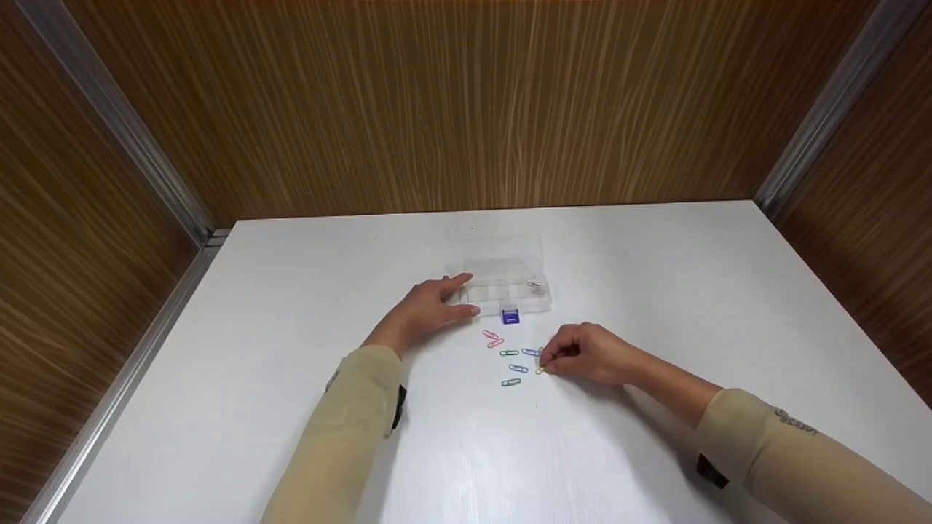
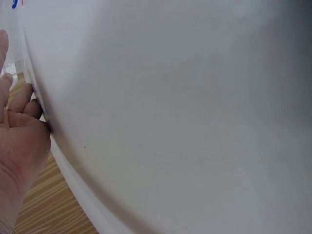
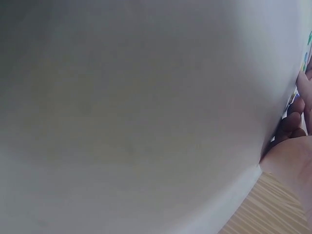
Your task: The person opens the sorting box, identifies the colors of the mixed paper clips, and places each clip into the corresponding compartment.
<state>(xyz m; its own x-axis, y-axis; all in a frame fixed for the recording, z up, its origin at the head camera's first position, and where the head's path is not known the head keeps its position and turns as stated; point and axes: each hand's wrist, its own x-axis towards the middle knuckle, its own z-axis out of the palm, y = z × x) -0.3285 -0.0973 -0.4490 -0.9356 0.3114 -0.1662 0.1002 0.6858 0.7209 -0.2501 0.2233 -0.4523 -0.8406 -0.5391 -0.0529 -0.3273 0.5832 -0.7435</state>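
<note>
A clear plastic box [image 1: 489,293] stands with its lid [image 1: 502,251] raised at the back, and a purple latch [image 1: 510,316] on its front. My left hand [image 1: 431,307] rests at the box's left side, thumb and forefinger stretched out to its front and back. In the left wrist view, part of the left hand [image 2: 22,141] shows at the edge. My right hand [image 1: 593,354] pinches a yellow paper clip [image 1: 539,371] low at the table, thumb against the fingertips. Left of it lie blue paper clips [image 1: 518,368], green paper clips [image 1: 511,382] and pink paper clips [image 1: 493,338].
One paper clip [image 1: 534,284] is inside the box's right compartment. The white table [image 1: 255,349] is bounded by wood-grain panels [image 1: 466,109] at the back and both sides, with metal profiles [image 1: 138,131] in the corners.
</note>
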